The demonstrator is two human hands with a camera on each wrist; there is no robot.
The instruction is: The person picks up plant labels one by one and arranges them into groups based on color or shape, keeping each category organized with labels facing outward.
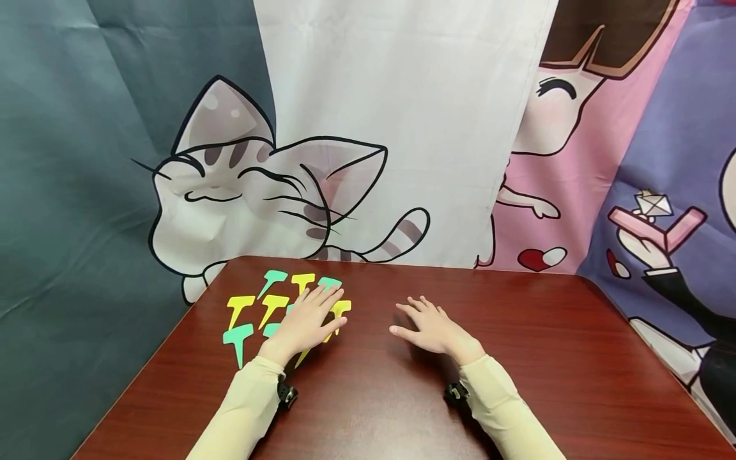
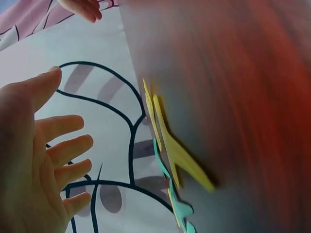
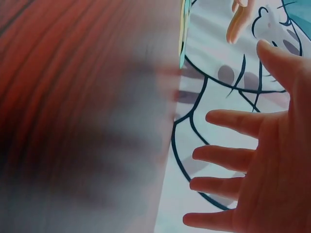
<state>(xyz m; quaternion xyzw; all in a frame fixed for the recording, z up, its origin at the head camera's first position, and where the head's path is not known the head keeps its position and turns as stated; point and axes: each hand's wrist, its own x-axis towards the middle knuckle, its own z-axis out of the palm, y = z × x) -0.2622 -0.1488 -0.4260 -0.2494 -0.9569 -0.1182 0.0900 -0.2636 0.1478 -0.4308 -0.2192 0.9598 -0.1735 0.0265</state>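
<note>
My left hand point(image 1: 307, 322) hovers over a group of flat T-shaped plant labels, its fingers spread and holding nothing. Some labels are yellow, like the yellow plant label point(image 1: 273, 306), and others are teal, like the teal plant label point(image 1: 238, 338). The hand hides part of several of them in the head view. In the left wrist view a yellow plant label point(image 2: 177, 150) lies on the tabletop below the palm. To the right, my right hand point(image 1: 431, 329) is held above bare wood, fingers straight and apart, gripping nothing.
The dark red wooden table point(image 1: 517, 332) runs back to a printed cloth backdrop point(image 1: 402, 96) with cartoon figures. All the labels lie on the table's left half. Each wrist carries a black strap point(image 1: 286, 393) with a small device.
</note>
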